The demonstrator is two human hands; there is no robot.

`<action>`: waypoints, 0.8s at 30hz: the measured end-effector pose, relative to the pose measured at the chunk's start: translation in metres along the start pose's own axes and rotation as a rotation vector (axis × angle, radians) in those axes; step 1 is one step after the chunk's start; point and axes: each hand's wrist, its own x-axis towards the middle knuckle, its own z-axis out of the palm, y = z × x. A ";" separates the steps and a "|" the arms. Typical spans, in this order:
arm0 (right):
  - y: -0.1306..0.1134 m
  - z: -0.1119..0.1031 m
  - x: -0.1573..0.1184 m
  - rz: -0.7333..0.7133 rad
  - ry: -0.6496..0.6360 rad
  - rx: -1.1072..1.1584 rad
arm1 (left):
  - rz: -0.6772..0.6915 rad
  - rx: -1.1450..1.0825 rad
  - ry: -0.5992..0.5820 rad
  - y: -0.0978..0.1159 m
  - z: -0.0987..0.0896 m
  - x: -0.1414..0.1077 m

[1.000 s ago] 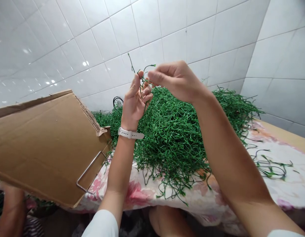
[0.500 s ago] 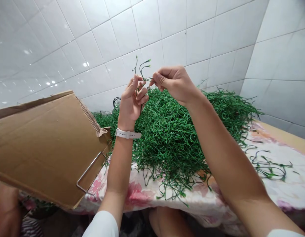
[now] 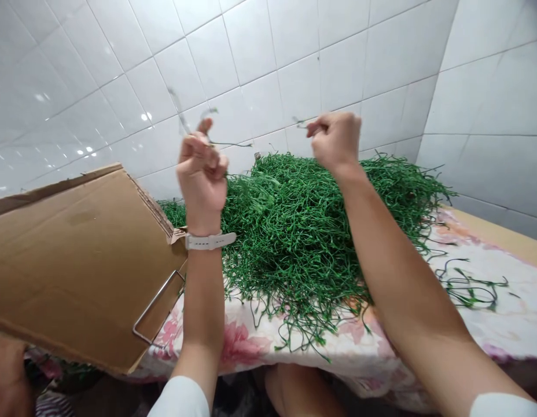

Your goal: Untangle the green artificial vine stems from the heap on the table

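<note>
My left hand (image 3: 202, 162), with a pale watch strap on the wrist, is raised above the left part of the pile. Its fingers are closed on a thin branched green stem (image 3: 231, 144), whose tips stick out upward and to the right, partly blurred. Across a gap to the right, my right hand (image 3: 337, 142) is closed in a pinch. A short piece of green stem (image 3: 300, 123) pokes out left from its fingertips, smeared by motion. Below both hands lies a large tangled pile of thin green stems (image 3: 303, 231).
A big cardboard box (image 3: 77, 260) stands tilted at the left, beside a bent metal wire frame (image 3: 158, 304). Loose stems (image 3: 472, 289) lie on the flowered tablecloth (image 3: 524, 324) at right. White tiled wall (image 3: 294, 58) rises behind. Another person's arm (image 3: 8, 370) shows at lower left.
My hands have moved apart. The left went left with its stem, while the right moved right and slightly down with a short stem piece in its fingers.
</note>
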 end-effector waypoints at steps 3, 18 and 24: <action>0.017 -0.012 0.011 0.099 0.003 0.088 | 0.023 -0.140 0.051 0.024 -0.013 0.006; 0.012 0.013 -0.006 -0.045 -0.431 -0.287 | -0.158 0.069 -0.030 -0.006 -0.014 0.012; -0.041 0.007 -0.020 -0.140 -0.570 0.299 | -0.163 0.167 -0.032 -0.026 -0.006 0.009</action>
